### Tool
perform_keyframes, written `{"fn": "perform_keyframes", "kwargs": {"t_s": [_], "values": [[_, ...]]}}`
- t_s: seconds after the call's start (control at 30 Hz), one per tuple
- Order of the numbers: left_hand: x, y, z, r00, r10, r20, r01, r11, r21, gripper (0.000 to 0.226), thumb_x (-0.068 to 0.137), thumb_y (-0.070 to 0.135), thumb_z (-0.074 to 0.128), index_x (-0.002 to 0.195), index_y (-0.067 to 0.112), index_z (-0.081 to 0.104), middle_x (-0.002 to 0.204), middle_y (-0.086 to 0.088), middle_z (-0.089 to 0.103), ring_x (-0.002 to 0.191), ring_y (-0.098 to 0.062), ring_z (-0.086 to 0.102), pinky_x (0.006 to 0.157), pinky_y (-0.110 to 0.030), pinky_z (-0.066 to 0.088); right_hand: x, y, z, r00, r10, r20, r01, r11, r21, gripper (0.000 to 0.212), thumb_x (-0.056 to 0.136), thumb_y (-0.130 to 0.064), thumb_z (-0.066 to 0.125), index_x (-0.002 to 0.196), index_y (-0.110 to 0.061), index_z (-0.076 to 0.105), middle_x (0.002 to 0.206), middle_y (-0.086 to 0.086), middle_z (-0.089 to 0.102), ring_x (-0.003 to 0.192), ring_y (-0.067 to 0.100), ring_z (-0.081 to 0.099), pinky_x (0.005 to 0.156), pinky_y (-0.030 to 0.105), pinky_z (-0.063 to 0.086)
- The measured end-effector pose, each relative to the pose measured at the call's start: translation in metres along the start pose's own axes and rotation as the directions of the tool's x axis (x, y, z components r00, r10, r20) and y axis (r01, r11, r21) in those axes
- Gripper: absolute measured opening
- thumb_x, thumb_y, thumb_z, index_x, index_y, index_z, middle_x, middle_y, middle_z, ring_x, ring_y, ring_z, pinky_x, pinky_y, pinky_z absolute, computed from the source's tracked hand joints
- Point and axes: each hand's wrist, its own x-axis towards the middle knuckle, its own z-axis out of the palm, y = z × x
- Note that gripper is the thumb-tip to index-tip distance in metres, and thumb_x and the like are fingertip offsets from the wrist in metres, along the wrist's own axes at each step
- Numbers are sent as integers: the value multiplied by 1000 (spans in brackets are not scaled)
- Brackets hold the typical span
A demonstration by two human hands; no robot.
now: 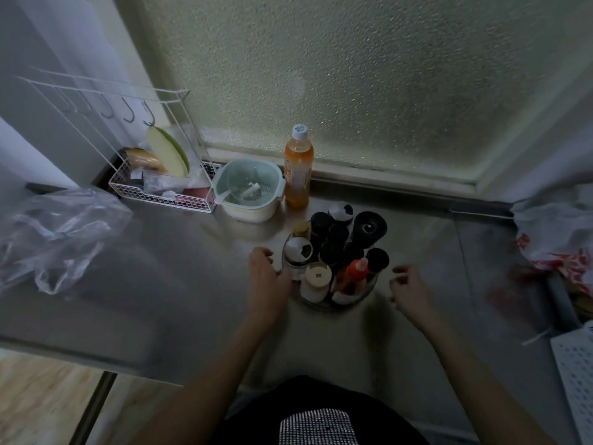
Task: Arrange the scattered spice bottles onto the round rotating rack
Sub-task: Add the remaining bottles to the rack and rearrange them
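Left hand [268, 277] rests against the round rack [353, 300], fingers curled on its rim; right hand [407, 290] hovers just beside, loosely open and empty. Spice bottles [337, 248] stand crowded aboard (none visibly stray). Advise rotating gently, avoiding toppling

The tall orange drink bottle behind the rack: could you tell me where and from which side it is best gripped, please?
Grip the orange drink bottle around its upper body, just below the white cap, coming from the right. It stands upright, the mint colander bowl crowds its left side, and the spice rack blocks its lower front.
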Motion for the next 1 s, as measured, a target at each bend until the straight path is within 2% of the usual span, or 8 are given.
{"fn": "perform_keyframes", "kwargs": {"t_s": [0.1, 0.17, 0.27, 0.43, 0.57, 0.7, 0.8, 1.0], "values": [[15, -18, 8, 927, -300, 225, 286, 954, 95, 43, 88, 18, 58, 124, 5, 37, 101, -15, 59, 87, -26, 58, 75, -39, 49, -2, 8, 25, 987, 40, 155, -24, 995, -101, 29, 91, -17, 49, 118, -11, 39, 90, 19, 63, 77, 33, 63, 70, 39, 49], [16, -24, 11, 868, -336, 367, 282, 940, 193, 55, 89, 27, 58, 133, 7, 32, 99, -11, 60, 91, -30, 61, 79, -44, 52, -4, 9, 39, 982, 55, 179, -36, 994, -105, 30, 91, -17, 48, 117, -9, 34, 90, 22, 65, 78, 37, 65, 68, 40, 49], [17, -29, 15, 833, -363, 418, 308, 931, 196, 60, 86, 35, 62, 132, 10, 33, 115, -17, 59, 100, -36, 62, 86, -49, 53, -5, 7, 50, 982, 74, 175, -63, 996, -71, 21, 94, -23, 45, 106, -11, 31, 93, 25, 65, 84, 42, 65, 72, 47, 52], [21, -26, 22, 886, -171, 431, 145, 985, 91, 31, 85, 17, 61, 112, 3, 56, 86, -1, 67, 65, 0, 63, 59, -25, 53, -3, 4, 49, 990, 71, 120, -64, 996, -61, 22, 90, -23, 50, 95, -13, 32, 89, 25, 64, 82, 44, 65, 69, 42, 50], [25, -25, 22, 884, -174, 433, 147, 985, 95, 38, 87, 22, 59, 122, 11, 52, 119, -13, 63, 106, -27, 61, 87, -37, 47, -5, 6, 46, 984, 75, 160, -60, 993, -99, 21, 88, -22, 53, 92, -14, 34, 82, 17, 62, 79, 39, 64, 65, 37, 47], [30, -26, 22, 880, -189, 436, 170, 982, 83, 43, 87, 19, 61, 128, 12, 49, 117, -9, 64, 112, -30, 59, 89, -37, 50, -4, 3, 24, 992, 64, 112, -51, 993, -111, 19, 81, -9, 58, 80, -12, 39, 67, 6, 52, 70, 29, 56, 56, 31, 39], [31, -27, 21, 905, -131, 405, 96, 990, 105, 42, 85, 22, 64, 124, 14, 50, 93, 6, 63, 99, -23, 61, 68, -19, 42, -2, -10, -1, 1000, -10, -14, 10, 999, -50, 15, 82, -5, 55, 90, -10, 44, 82, 13, 56, 78, 34, 60, 69, 39, 48], [32, -22, 14, 932, 13, 361, -144, 930, 338, 82, 74, 45, 68, 142, 27, 26, 117, -12, 50, 107, -35, 53, 87, -42, 44, 4, -58, -25, 957, -278, 85, 264, 953, 149, 68, 80, -5, 63, 135, -32, 33, 127, 0, 42, 104, 20, 50, 86, 37, 47]]}}
